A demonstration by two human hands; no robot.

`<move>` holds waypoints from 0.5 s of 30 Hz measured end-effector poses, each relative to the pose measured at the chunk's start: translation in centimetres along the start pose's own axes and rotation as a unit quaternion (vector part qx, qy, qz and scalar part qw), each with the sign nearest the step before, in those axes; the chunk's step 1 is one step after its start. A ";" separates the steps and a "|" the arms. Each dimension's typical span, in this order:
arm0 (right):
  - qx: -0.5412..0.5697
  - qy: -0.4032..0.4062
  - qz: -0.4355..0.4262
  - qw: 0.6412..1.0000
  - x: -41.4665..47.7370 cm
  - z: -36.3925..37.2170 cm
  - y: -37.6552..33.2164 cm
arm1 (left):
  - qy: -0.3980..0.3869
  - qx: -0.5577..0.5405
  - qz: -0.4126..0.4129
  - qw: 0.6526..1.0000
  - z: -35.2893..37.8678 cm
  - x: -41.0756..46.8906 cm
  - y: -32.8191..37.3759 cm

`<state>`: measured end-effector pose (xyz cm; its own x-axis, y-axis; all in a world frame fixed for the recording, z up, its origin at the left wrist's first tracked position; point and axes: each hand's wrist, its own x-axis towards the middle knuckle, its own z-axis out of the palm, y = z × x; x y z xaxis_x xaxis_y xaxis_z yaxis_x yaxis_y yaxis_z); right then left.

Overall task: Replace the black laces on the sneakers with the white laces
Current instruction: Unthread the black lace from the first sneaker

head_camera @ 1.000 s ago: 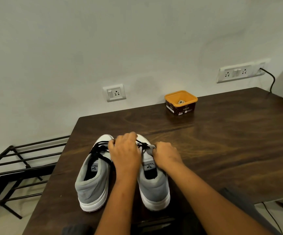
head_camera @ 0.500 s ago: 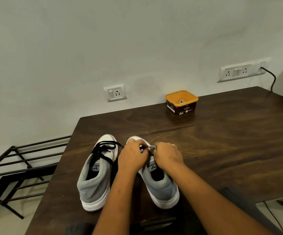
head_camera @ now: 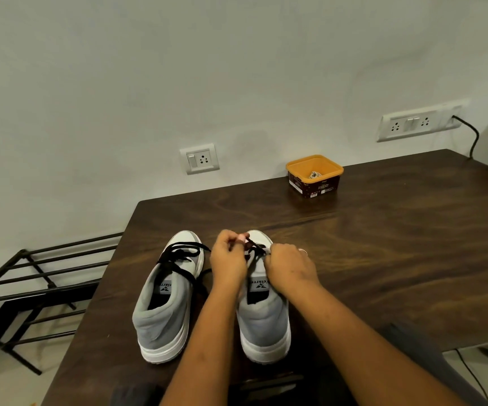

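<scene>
The right grey-and-white fabric sneaker (head_camera: pixel 263 312) stands on the dark wooden tabletop (head_camera: pixel 383 244), heel toward the person, with the matching left sneaker (head_camera: pixel 166 303) just beside it on its left. Above this sneaker's toe end, the fingers (head_camera: pixel 237 238) of the left hand (head_camera: pixel 228 259) pinch a strand of its black lace (head_camera: pixel 254 249). The right hand (head_camera: pixel 291 268) is curled at the right edge of the lacing; what it grips cannot be told. Compared with half a second earlier, the hands are apart rather than touching, and the lace shows between them.
</scene>
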<state>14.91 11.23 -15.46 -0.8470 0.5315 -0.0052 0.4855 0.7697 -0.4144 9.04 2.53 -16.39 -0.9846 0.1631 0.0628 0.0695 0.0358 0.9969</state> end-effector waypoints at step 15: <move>0.020 -0.026 0.053 0.998 -0.1 0.1 0.6 | 0.009 0.134 0.046 0.990 -5.0 2.0 2.0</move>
<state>15.30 11.60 -15.84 -0.8019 0.5895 -0.0972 0.5646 0.6946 -0.4458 6.41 -2.00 -14.04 -0.9747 0.1609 0.1555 0.1963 0.2814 0.9393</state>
